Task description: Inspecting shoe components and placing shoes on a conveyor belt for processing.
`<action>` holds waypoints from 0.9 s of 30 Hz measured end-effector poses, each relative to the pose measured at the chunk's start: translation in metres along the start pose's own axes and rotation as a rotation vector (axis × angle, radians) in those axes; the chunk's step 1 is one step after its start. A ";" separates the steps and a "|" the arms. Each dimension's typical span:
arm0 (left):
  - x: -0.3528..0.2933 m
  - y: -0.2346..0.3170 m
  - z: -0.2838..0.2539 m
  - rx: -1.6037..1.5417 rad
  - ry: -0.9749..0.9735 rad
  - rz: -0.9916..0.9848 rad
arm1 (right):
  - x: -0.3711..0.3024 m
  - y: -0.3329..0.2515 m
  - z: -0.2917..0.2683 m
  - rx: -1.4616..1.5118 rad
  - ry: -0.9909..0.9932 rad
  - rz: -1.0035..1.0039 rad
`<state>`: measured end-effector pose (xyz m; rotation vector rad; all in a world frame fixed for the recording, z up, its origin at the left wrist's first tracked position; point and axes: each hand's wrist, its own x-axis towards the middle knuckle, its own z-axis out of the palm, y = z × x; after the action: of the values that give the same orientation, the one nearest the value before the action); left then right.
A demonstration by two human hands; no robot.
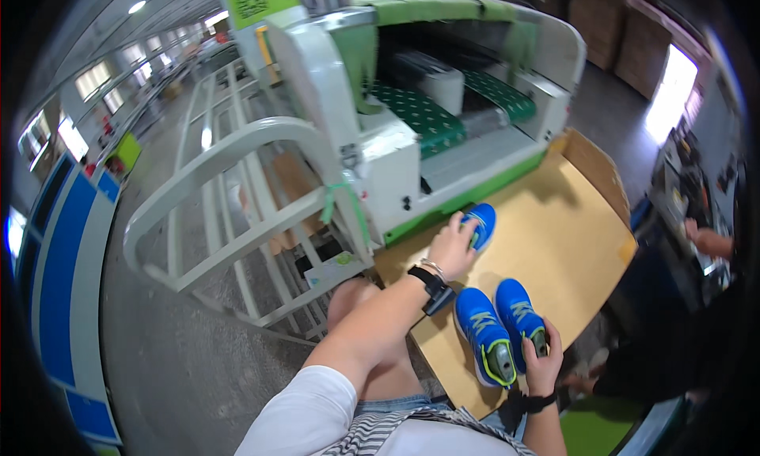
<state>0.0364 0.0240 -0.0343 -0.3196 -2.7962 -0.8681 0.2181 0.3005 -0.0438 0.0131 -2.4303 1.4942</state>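
Three blue sneakers with lime-green trim are on the tan board in front of me. At the far one (483, 221), near the machine's green edge, my left hand (453, 248) has its fingers closed over the opening. Closer to my body, two more stand side by side, toes pointing away: a left-hand sneaker (480, 325) and a right-hand sneaker (518, 304). Around the heel of the latter, my right hand (545, 361) is closed, thumb at the opening. Dark grey pieces show inside both heels. A black device is strapped to my left wrist, and a dark band circles my right.
A white and green machine (388, 167) with two dotted green belts (419, 115) stands beyond the tan board (582, 242). White metal railing (237, 195) is at left. Blue and white panels (63, 274) stand farther left. Another person's hand (708, 241) shows at right.
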 end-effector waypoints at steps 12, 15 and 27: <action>-0.002 -0.004 0.004 -0.036 0.042 0.005 | 0.002 0.001 0.000 0.018 -0.007 0.009; -0.004 -0.005 0.002 -0.029 0.039 0.003 | 0.002 0.001 0.001 0.012 -0.017 0.006; 0.005 -0.016 0.006 -0.360 0.091 -0.069 | 0.000 -0.002 -0.001 -0.034 0.015 -0.009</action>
<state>0.0263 0.0155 -0.0465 -0.2289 -2.5715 -1.3680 0.2184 0.3008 -0.0414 0.0059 -2.4398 1.4442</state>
